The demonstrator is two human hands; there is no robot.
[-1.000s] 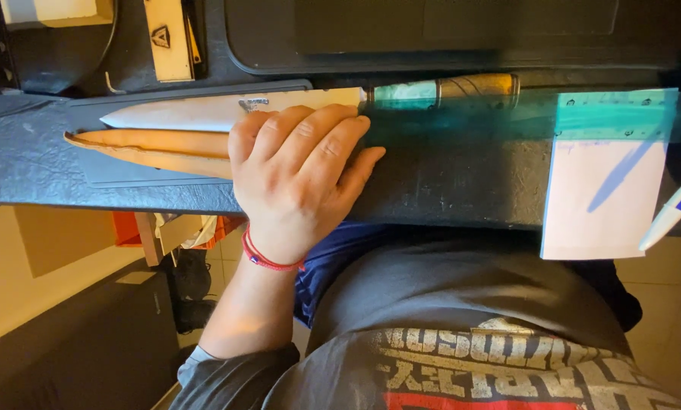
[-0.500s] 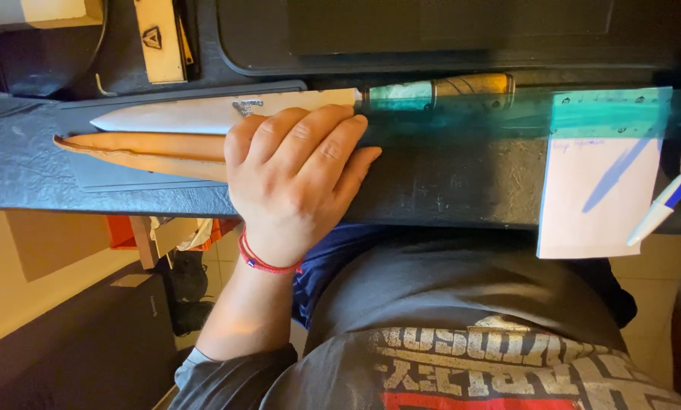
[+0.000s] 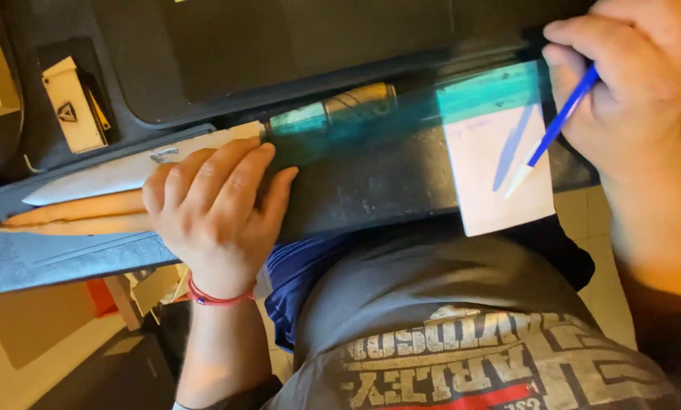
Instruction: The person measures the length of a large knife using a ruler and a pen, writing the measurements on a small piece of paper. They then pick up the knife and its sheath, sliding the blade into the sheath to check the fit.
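My left hand (image 3: pixel 217 211) lies flat on a dark board, pressing on a knife whose pale blade (image 3: pixel 105 176) points left and whose teal and brass handle (image 3: pixel 333 112) points right. A tan wooden sheath (image 3: pixel 71 215) lies just below the blade. My right hand (image 3: pixel 629 76) holds a blue pen (image 3: pixel 554 130) with its white tip over a white notepad (image 3: pixel 500 163). A translucent teal ruler (image 3: pixel 462 95) lies across the pad's top and the knife handle.
The dark board (image 3: pixel 371 190) rests across my lap at the desk's edge. A small white box (image 3: pixel 73 106) with a triangle mark sits at the upper left on a black mat. Tiled floor shows below right.
My right hand has come in from the right edge with the pen, now over the notepad. The view has shifted and tilted; my left hand stays on the knife.
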